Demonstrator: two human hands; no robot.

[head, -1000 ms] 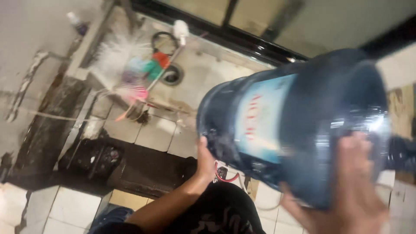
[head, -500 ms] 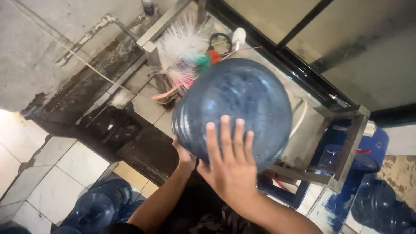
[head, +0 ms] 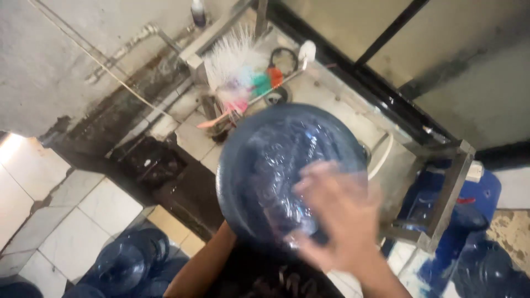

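- A large blue water jug (head: 276,165) fills the middle of the view, its round base turned up toward the camera and water sloshing inside.
- The right hand (head: 337,221), blurred by motion, lies flat on the jug's base at 5 o'clock, fingers (head: 314,182) spread and not curled round anything.
- The left hand is hidden behind the jug at 7 o'clock; only the left forearm (head: 204,265) shows, so its grip cannot be told.
- At 12 o'clock from the jug, a white bristle brush (head: 237,58) with coloured handles rests on a tiled wash basin (head: 331,105).
- At 3 o'clock stands a metal frame (head: 447,182), with more blue jugs (head: 475,248) just beyond it.
- At 8 o'clock, further blue jugs (head: 121,265) sit on the pale tiled floor (head: 66,232).
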